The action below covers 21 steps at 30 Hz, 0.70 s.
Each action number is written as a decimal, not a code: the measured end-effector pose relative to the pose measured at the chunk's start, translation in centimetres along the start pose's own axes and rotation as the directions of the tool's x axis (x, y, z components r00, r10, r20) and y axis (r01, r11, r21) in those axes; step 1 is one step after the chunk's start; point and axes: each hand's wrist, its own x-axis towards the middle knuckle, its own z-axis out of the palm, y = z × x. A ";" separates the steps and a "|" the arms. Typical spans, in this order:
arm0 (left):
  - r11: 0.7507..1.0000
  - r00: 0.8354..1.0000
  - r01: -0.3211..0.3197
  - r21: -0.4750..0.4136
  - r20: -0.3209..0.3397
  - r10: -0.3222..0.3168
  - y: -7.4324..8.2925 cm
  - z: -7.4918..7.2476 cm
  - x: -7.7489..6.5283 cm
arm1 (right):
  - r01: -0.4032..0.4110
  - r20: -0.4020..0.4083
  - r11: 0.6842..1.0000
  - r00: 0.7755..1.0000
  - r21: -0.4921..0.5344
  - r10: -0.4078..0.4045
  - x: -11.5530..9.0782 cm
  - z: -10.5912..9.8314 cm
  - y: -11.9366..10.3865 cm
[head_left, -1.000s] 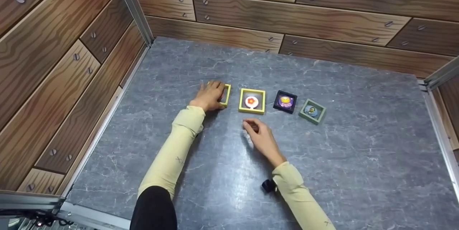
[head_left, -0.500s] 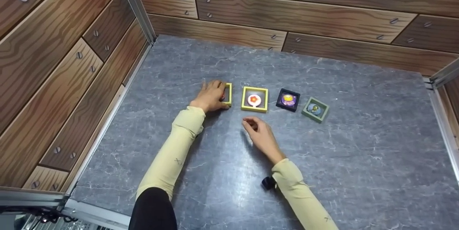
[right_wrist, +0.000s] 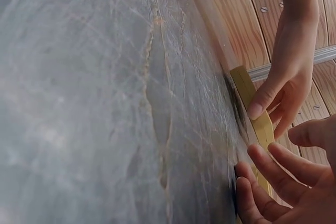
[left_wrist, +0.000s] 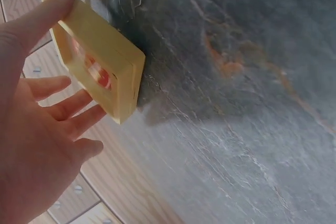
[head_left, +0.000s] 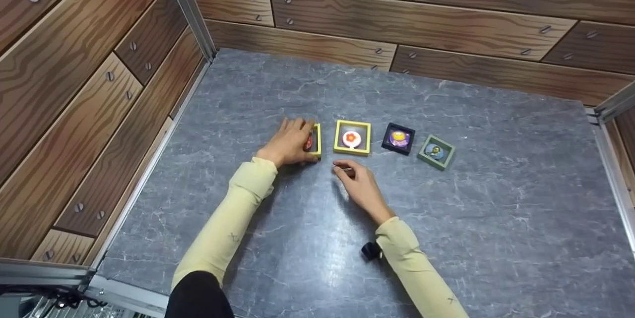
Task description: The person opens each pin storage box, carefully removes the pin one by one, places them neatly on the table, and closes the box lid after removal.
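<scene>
My left hand grips a square yellow display frame, thumb on its near side. The frame is tilted in the left wrist view, and a round red piece shows inside it. In the head view the hand covers most of this frame. My right hand hovers to the right and nearer me, its fingers loosely bent with nothing between them. Just beyond it lies a second yellow frame around a white disc with a red flower.
To the right lie a black frame with a purple and yellow picture and a green frame with a blue one. The grey marbled tabletop is bordered by wood-patterned walls. A black device sits at my right wrist.
My left hand has drawn the held yellow frame a little toward me over the last half second. The right hand has barely shifted, and the other frames lie as before.
</scene>
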 end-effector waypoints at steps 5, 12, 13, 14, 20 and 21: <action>0.998 0.999 -0.030 -0.050 -0.015 0.029 0.5 0.2 -1.1 | -0.005 0.018 1.000 1.000 0.015 0.004 0.1 0.1 -0.1; 0.991 0.997 -0.077 -0.113 -0.019 0.075 1.4 0.3 -2.0 | -0.028 0.031 0.997 0.999 0.071 0.025 0.3 0.1 -0.2; 0.989 0.997 -0.079 -0.121 -0.016 0.077 1.6 0.4 -2.2 | -0.030 0.032 0.996 0.999 0.089 0.027 0.3 0.1 -0.2; 0.988 0.997 -0.081 -0.128 -0.014 0.080 1.7 0.4 -2.3 | -0.029 0.032 0.994 0.999 0.105 0.026 0.3 0.1 -0.1; 0.980 0.995 -0.103 -0.169 -0.006 0.103 2.3 0.7 -3.0 | 0.000 0.010 0.983 1.000 0.183 -0.002 0.3 0.2 0.0; 0.979 0.994 -0.109 -0.174 -0.009 0.109 2.3 0.7 -3.1 | 0.004 0.006 0.982 1.000 0.189 -0.005 0.3 0.2 0.0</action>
